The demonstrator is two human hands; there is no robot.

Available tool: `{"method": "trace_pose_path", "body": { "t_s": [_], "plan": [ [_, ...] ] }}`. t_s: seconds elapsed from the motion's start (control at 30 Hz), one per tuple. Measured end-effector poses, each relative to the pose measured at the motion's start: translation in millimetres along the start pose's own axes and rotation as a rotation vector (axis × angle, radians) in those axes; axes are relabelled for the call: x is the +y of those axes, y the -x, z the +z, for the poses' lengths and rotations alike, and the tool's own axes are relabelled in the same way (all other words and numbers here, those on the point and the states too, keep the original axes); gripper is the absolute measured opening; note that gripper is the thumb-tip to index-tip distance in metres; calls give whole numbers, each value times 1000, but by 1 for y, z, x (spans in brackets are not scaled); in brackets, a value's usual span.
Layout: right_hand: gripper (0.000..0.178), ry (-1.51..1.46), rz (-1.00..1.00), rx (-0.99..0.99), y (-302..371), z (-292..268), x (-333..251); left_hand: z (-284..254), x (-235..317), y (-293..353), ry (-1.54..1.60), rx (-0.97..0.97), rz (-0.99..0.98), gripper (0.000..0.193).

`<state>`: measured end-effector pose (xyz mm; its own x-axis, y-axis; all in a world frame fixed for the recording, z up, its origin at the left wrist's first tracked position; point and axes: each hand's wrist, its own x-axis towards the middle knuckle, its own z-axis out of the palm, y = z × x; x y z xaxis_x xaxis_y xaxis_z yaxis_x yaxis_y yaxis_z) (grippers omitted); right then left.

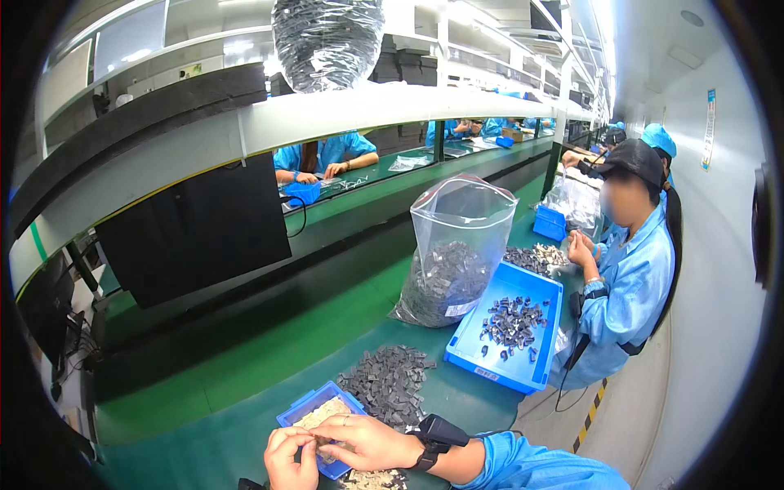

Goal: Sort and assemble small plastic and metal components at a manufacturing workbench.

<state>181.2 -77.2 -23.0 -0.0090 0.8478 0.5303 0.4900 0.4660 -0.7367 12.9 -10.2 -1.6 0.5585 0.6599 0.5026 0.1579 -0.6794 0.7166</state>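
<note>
Left hand [291,459] and right hand [367,441] meet, fingers [331,432] pinched (on what, one cannot tell); working low over the small blue box [305,403] probably limits spills.

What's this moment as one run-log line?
left hand: by right hand; right hand: at blue bin; bin: pale pieces; beside bin: dark pieces; grasp: unclear

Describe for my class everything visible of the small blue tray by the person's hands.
The small blue tray is open-topped, with raised sides, and looks like plastic. It sits upright on the green table, turned at an angle, holding pale pieces. A heap of dark pieces lies beside it. The left hand and right hand hide its near part; whether they touch it is unclear.
</note>
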Motion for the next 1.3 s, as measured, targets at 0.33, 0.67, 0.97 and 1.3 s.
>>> {"method": "trace_pose_path", "body": {
  "t_s": [0.33, 0.67, 0.97, 1.3],
  "plan": [
    [11, 47, 20, -3, 3, 1, 6, -2, 4, -1, -76, -52, 36, 7],
    [8, 11, -14, 88, 2, 1, 1, 4, 2, 2, -24, 11, -17, 7],
    [9, 43, 10, 23, 6, 4, 7, -3, -3, -3, -132, -74, 131, 9],
    [14, 189, -113, -112, 6, 4, 12, -8, -8, -3, -235, -139, 221, 7]
  ]
}}
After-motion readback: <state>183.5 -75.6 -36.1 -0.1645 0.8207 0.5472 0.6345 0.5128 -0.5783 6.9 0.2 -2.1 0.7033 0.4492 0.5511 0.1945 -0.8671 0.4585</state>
